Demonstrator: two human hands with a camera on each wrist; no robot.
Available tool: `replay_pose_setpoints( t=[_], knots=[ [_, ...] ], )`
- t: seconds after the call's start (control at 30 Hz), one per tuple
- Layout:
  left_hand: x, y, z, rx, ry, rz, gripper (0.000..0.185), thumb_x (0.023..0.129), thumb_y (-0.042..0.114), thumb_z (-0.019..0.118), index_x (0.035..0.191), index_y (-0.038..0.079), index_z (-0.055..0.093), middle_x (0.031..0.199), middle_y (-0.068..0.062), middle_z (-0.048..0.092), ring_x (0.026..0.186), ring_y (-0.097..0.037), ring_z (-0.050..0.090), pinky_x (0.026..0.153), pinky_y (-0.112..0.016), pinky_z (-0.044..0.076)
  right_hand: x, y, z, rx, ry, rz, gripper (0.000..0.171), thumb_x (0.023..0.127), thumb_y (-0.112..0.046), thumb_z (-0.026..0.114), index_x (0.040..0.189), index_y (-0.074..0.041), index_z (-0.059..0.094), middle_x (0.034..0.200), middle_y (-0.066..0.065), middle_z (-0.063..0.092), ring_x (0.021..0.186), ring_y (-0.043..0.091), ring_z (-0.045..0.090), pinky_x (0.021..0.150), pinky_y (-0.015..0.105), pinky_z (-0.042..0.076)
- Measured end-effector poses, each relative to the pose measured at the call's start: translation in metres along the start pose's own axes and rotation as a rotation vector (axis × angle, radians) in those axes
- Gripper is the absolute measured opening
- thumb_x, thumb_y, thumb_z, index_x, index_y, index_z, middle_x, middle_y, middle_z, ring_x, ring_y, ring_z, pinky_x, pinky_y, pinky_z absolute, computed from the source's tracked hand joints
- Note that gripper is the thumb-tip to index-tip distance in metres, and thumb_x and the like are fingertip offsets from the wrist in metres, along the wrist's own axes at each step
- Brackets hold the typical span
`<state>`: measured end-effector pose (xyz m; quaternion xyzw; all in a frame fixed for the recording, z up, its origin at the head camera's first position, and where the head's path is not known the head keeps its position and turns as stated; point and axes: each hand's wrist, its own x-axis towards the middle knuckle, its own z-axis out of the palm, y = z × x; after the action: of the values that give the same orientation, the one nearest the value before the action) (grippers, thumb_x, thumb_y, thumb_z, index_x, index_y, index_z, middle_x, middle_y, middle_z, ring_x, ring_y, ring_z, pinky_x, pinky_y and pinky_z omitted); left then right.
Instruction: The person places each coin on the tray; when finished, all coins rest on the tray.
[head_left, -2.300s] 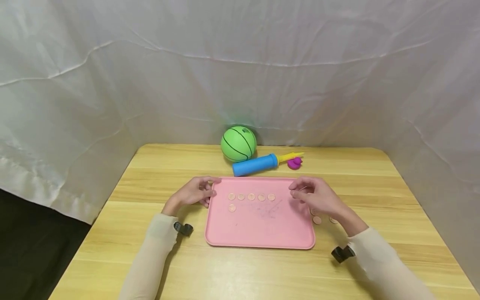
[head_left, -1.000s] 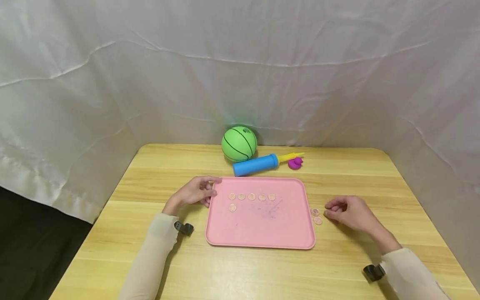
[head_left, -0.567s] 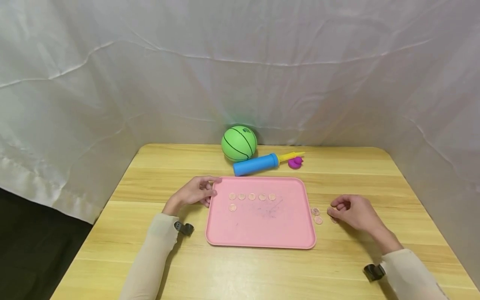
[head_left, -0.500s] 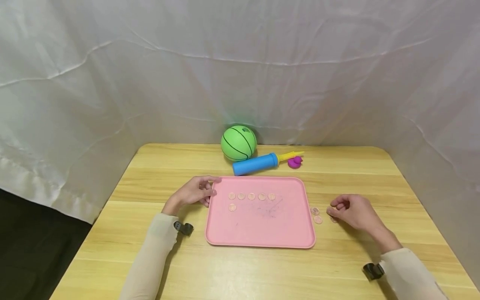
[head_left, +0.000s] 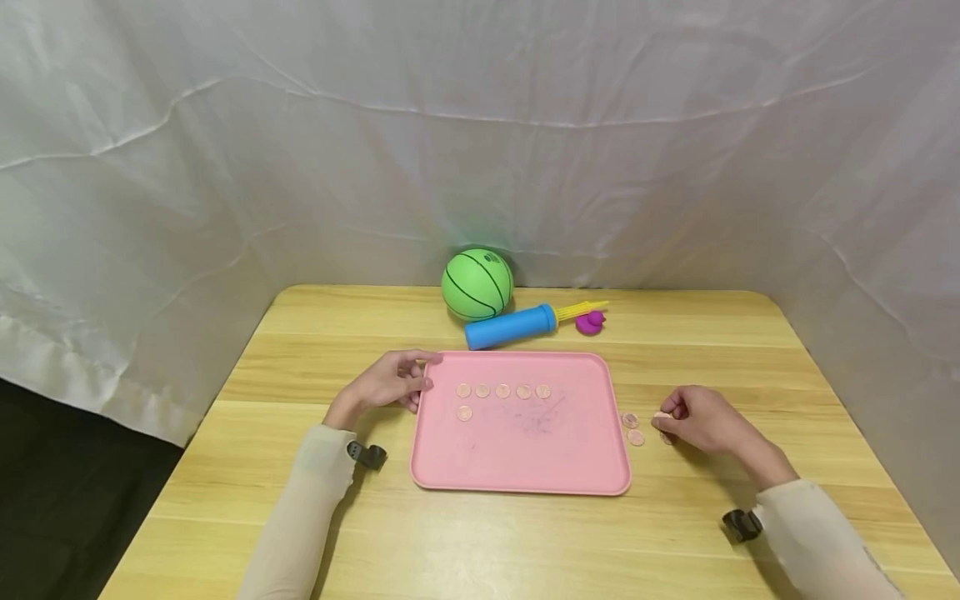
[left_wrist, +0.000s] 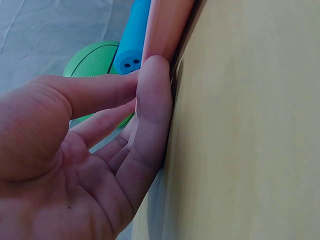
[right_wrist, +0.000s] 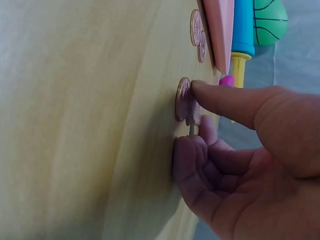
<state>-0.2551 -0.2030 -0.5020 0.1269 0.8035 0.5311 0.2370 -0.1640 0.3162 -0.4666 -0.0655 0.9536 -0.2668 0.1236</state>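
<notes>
On the table [head_left: 525,542], nearest you, your two sleeves come in from the bottom corners. Your right hand [head_left: 701,419] rests just right of the pink tray [head_left: 517,458], with its fingers curled. The wrist view shows your thumb and a fingertip [right_wrist: 202,90] pinching a coin [right_wrist: 182,99] by its rim, with the coin right at the wood; whether its edge has left the table I cannot tell. Two loose coins [head_left: 633,428] lie on the table between that hand and the tray's right edge, just beside your fingertips and clear of the tray.

Your left hand [head_left: 390,385] sits at the tray's far left corner. Its fingers lie loose and nearly straight, one fingertip [left_wrist: 152,80] touching the tray's rim, gripping nothing.

On the tray, five coins [head_left: 502,391] form a row along the far side, and a sixth coin [head_left: 464,412] lies just under the row's left end, all well apart from your right hand.

Past the tray, a blue pump [head_left: 510,327] lies on its side with a small purple piece [head_left: 588,322] at its yellow end, and a green ball [head_left: 477,285] stands behind it against the white cloth [head_left: 480,125].
</notes>
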Motion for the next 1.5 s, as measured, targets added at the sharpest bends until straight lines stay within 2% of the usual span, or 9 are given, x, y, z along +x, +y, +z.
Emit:
replay_pose_setpoints(
  t=[0.17,0.33,0.43,0.57,0.7,1.07,1.13,1.33,1.5],
  knots=[
    [0.004,0.005,0.002,-0.006,-0.021,0.013,0.053,0.105,0.003,0.067,0.157,0.003,0.056,0.098,-0.013,0.064,0.071,-0.018,0.071,0.065,-0.033,0.071,-0.005,0.006,0.003,0.074,0.026,-0.007,0.019,0.102,-0.015,0.077,0.101,0.000,0.065,0.084,0.004,0.070,0.076,0.015,0.060,0.062,0.020,0.049],
    [-0.002,0.002,0.000,0.002,-0.009,-0.012,0.053,0.106,0.001,0.066,0.157,0.002,0.056,0.096,-0.012,0.064,0.070,-0.018,0.070,0.065,-0.031,0.070,-0.004,0.008,0.007,0.286,0.022,-0.020,0.020,0.106,-0.012,0.070,0.116,0.004,0.067,0.098,0.012,0.071,0.084,0.015,0.063,0.066,0.022,0.057],
    [-0.004,0.000,-0.001,-0.001,-0.008,-0.021,0.053,0.106,-0.001,0.065,0.157,0.003,0.056,0.095,-0.012,0.063,0.069,-0.018,0.069,0.065,-0.031,0.070,-0.004,0.006,0.006,0.367,0.033,-0.002,0.024,0.109,-0.015,0.067,0.123,0.004,0.068,0.104,0.015,0.072,0.085,0.016,0.063,0.065,0.024,0.059],
    [0.001,0.002,-0.001,-0.005,-0.024,0.012,0.052,0.106,0.002,0.066,0.157,0.004,0.056,0.098,-0.012,0.064,0.071,-0.018,0.070,0.067,-0.033,0.071,-0.006,0.002,0.001,0.373,0.093,0.010,0.027,0.108,-0.016,0.069,0.125,0.005,0.069,0.105,0.016,0.074,0.085,0.018,0.067,0.066,0.027,0.064],
    [0.002,0.004,0.001,-0.016,-0.030,0.020,0.052,0.106,0.001,0.065,0.157,0.003,0.056,0.098,-0.012,0.064,0.071,-0.018,0.070,0.067,-0.033,0.072,-0.005,-0.005,-0.002,0.383,0.125,-0.019,0.030,0.107,-0.020,0.072,0.125,0.004,0.071,0.107,0.017,0.077,0.087,0.019,0.074,0.074,0.028,0.066],
    [-0.004,-0.002,0.002,-0.010,-0.025,0.032,0.051,0.105,0.001,0.066,0.156,0.000,0.056,0.097,-0.012,0.064,0.070,-0.017,0.070,0.065,-0.033,0.071,0.002,-0.035,0.011,0.452,0.069,-0.091,0.033,0.104,-0.025,0.076,0.124,0.001,0.074,0.108,0.013,0.077,0.095,0.022,0.073,0.079,0.028,0.066],
    [-0.004,-0.003,0.003,-0.009,-0.024,0.031,0.051,0.105,0.001,0.066,0.156,0.000,0.057,0.097,-0.012,0.064,0.070,-0.017,0.070,0.065,-0.033,0.071,0.003,-0.039,0.014,0.464,0.064,-0.088,0.031,0.104,-0.025,0.077,0.123,0.000,0.075,0.106,0.014,0.077,0.093,0.022,0.073,0.071,0.027,0.065],
    [-0.003,-0.002,0.003,-0.010,-0.024,0.037,0.052,0.105,0.001,0.066,0.156,0.000,0.056,0.096,-0.013,0.065,0.070,-0.017,0.070,0.064,-0.032,0.070,0.006,-0.049,0.022,0.538,0.037,-0.088,0.033,0.104,-0.022,0.077,0.124,0.003,0.073,0.104,0.020,0.077,0.082,0.020,0.072,0.065,0.027,0.064],
    [-0.002,-0.002,0.000,-0.006,-0.018,0.035,0.051,0.105,0.001,0.066,0.155,0.000,0.057,0.096,-0.013,0.064,0.070,-0.018,0.070,0.064,-0.032,0.071,0.013,-0.061,0.033,0.589,0.063,-0.086,0.033,0.102,-0.024,0.080,0.123,0.001,0.073,0.106,0.021,0.076,0.078,0.016,0.068,0.056,0.025,0.058]
  ],
)
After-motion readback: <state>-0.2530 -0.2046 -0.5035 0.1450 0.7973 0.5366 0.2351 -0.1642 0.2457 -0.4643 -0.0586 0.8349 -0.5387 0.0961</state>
